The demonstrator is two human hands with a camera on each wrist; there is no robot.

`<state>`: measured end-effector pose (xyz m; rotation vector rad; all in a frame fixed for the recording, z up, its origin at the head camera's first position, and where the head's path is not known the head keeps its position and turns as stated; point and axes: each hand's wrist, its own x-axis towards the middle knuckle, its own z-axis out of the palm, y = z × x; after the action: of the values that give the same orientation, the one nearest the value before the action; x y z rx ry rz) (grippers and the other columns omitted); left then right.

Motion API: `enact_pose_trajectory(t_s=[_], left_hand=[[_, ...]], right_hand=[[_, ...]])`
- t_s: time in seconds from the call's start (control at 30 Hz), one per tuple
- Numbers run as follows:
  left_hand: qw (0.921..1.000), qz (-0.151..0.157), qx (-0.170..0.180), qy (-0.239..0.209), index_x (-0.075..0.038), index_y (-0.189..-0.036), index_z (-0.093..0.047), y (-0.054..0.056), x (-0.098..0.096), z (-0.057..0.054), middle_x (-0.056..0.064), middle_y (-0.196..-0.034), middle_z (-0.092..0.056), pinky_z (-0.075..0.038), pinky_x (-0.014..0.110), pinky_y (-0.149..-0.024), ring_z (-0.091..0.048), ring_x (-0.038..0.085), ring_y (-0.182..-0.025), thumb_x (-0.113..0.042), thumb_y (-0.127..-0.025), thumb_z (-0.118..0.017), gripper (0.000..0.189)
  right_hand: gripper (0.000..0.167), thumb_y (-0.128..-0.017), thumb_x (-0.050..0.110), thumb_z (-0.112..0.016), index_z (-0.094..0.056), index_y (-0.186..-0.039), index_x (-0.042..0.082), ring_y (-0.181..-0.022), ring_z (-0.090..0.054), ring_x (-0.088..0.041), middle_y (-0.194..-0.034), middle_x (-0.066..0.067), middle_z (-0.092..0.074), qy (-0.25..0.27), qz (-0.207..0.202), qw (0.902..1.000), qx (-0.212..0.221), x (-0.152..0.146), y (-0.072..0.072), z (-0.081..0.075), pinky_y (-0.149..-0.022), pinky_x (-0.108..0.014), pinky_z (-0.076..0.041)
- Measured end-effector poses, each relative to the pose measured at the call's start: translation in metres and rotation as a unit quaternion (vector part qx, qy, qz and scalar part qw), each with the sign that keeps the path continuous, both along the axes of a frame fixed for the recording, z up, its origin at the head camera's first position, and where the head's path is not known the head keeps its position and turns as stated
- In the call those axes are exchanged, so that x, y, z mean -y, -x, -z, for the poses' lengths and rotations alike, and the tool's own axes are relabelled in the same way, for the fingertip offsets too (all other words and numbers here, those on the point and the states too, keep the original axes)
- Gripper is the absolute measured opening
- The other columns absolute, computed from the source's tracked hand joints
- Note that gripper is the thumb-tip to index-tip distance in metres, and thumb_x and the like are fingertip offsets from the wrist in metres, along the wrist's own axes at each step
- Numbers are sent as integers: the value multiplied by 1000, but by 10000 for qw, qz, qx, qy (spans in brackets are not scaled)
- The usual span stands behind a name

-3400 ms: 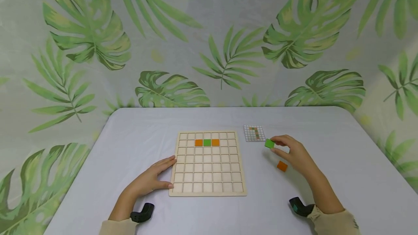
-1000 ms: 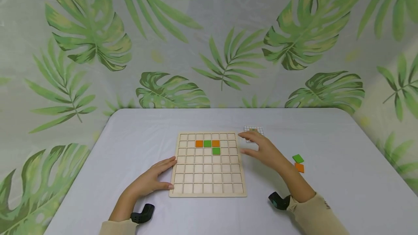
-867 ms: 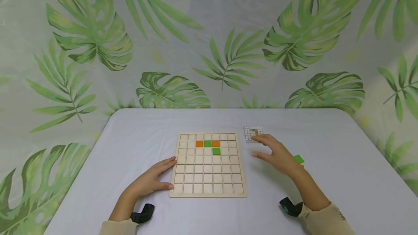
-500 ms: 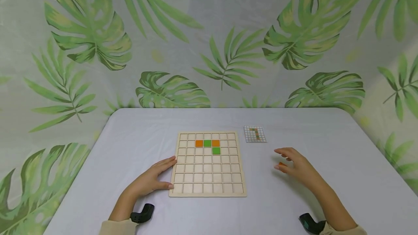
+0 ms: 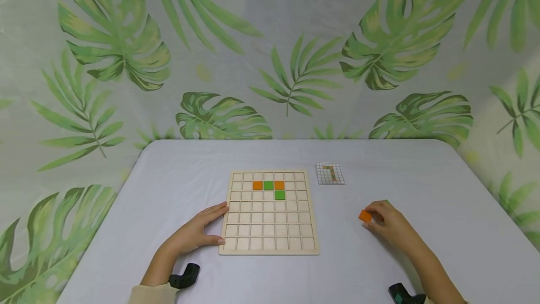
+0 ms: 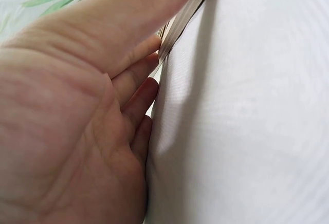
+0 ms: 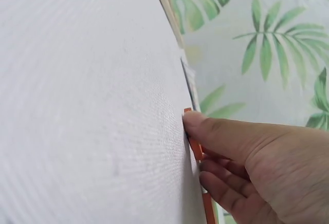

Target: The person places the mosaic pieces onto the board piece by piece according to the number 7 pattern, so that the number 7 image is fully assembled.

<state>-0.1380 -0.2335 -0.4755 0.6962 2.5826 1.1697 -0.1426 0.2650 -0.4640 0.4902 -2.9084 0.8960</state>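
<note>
My right hand (image 5: 391,224) pinches an orange square tile (image 5: 364,216) between thumb and fingers, low over the cloth right of the board. In the right wrist view the thumb lies against that tile (image 7: 195,148). A sliver of a green tile (image 5: 388,201) shows behind the hand. My left hand (image 5: 191,233) touches the left edge of the wooden grid board (image 5: 268,251) with fingertips and thumb, its fingers fairly straight. On the board, an orange tile (image 5: 258,185), a green tile (image 5: 268,185) and another orange tile (image 5: 279,185) form a row. Another green tile (image 5: 280,195) sits below the row's right end.
A small pattern card (image 5: 330,173) with a printed grid lies just right of the board's far corner. Another orange tile (image 7: 208,208) shows beneath the fingers in the right wrist view. White cloth covers the table (image 5: 181,163); a leaf-print curtain (image 5: 295,121) hangs behind.
A green tile went from my right hand onto the board, under the row's right end. The right hand then moved back right and took hold of an orange tile. The left hand stays put.
</note>
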Motion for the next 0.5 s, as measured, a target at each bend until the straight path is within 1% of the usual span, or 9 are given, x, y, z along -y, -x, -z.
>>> enact_pose_trajectory(t_s=[0.1, 0.2, 0.33, 0.5], left_hand=[[10000, -16, 49, 0, -10, -139, -36, -1, 0, -1, 4, -146, -25, -17, 52, -102, -16, 29, -133, -39, -69, -73, 84], [10000, -19, 63, 2, -10, -139, -36, -1, -1, -2, 4, -145, -25, -17, 52, -102, -16, 29, -133, -38, -69, -74, 84], [10000, -32, 45, 9, -9, -138, -37, -1, -2, -3, 5, -145, -26, -17, 53, -102, -17, 30, -132, -37, -69, -74, 83], [10000, -35, 31, 15, -9, -138, -37, -2, -2, -3, 6, -145, -26, -17, 52, -102, -17, 30, -132, -37, -69, -74, 83]], right_hand=[[27, -77, 15, -72, -62, -97, 1, -93, -55, -28, -106, -13, -53, 1, 16, 10000, -17, 1, 1, -1, -78, -41, -47], [26, -77, 13, -71, -61, -98, 2, -91, -55, -26, -104, -11, -55, -6, 18, 10000, -3, 3, 2, -3, -76, -39, -47], [27, -78, 7, -69, -60, -103, 3, -89, -56, -23, -100, -7, -58, 37, -30, 10000, -42, 10, 5, -10, -73, -37, -48], [31, -78, 5, -68, -59, -107, 2, -87, -56, -22, -100, -7, -60, 105, -239, 9995, -161, 26, 11, -21, -70, -35, -48]])
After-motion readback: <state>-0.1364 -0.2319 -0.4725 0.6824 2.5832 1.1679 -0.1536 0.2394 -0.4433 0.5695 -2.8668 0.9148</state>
